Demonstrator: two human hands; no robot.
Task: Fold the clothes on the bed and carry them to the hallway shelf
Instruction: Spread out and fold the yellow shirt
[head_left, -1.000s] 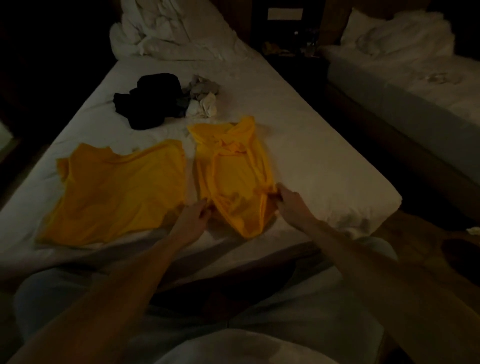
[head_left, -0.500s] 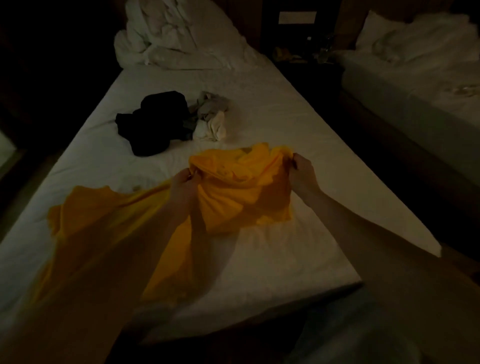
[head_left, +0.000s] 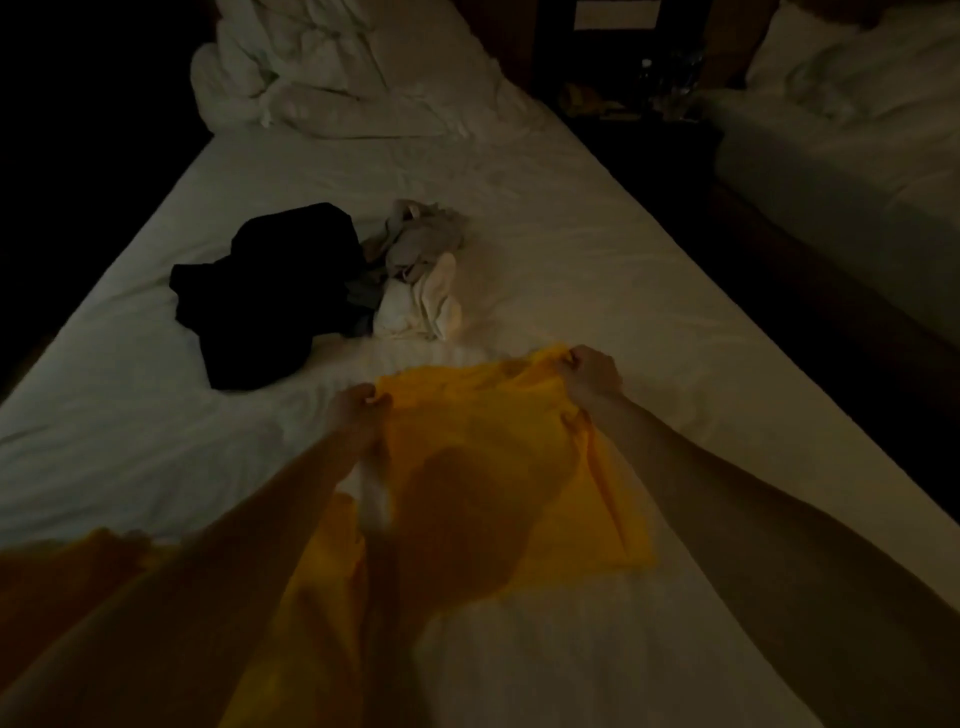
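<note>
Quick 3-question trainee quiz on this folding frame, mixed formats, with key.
1. True or false: both hands grip the same yellow shirt.
2. Which lies farther up the bed? A) the black garment B) the rumpled white duvet
3. Fill in: the pale bundle of clothes lies right beside the ____ garment.

Key: 1 true: left hand and right hand pinch its top corners. 2 B. 3 black.
</note>
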